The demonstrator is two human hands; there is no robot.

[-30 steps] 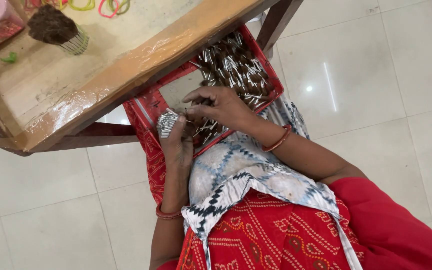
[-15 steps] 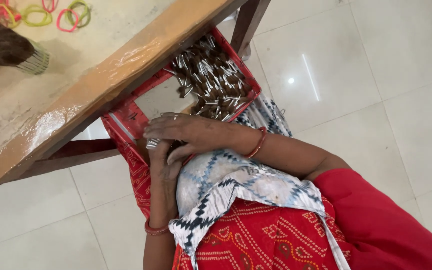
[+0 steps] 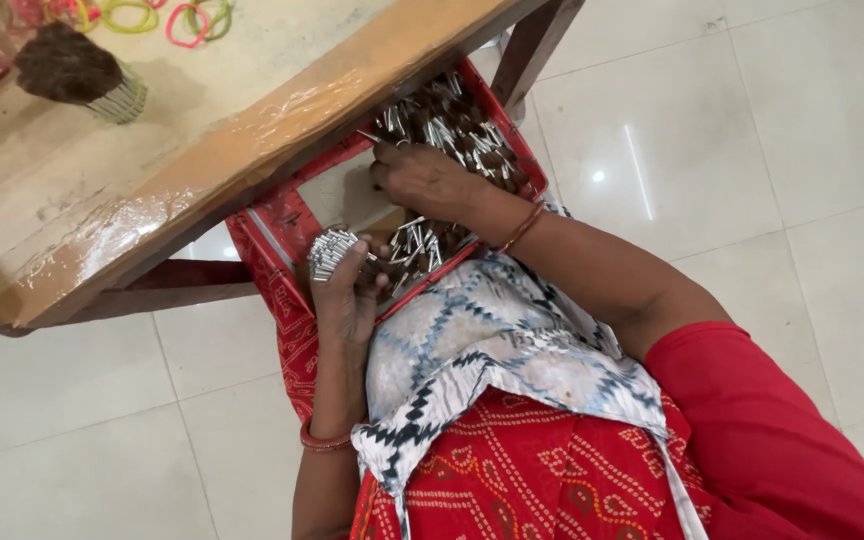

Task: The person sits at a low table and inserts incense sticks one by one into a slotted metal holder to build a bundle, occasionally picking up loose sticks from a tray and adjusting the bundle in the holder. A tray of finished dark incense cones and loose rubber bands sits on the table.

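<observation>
So the stuff being handled is a big heap of little metal pieces (image 3: 452, 130) – short silvery pins or tubes, some with dark brownish ends, all jumbled every which way. They sit in a shallow red tray (image 3: 267, 225) that rests on the person's lap, half tucked under the edge of a wooden table (image 3: 252, 130). The tray's pale floor shows through in one bare patch near the middle.

The left hand (image 3: 347, 290) is curled closed around a tight bundle (image 3: 330, 250) of those same silvery pieces, ends lined up and sticking out past the thumb side, right at the near-left corner of the tray. Wrist is bent up, forearm coming straight up from the lap, red bangle (image 3: 324, 440) low on the arm.

The right hand (image 3: 422, 180) is palm down over the heap, fingers bent and dug into the pile – can't honestly tell if it's got anything pinched, the fingertips are buried. That arm reaches in from the right across a patterned white-and-black cloth (image 3: 492, 350) on the lap, with a red thread band at the wrist.

Up on the table there's a dark brush-like bundle (image 3: 77, 72) and some coloured rubber bands (image 3: 167, 15).
</observation>
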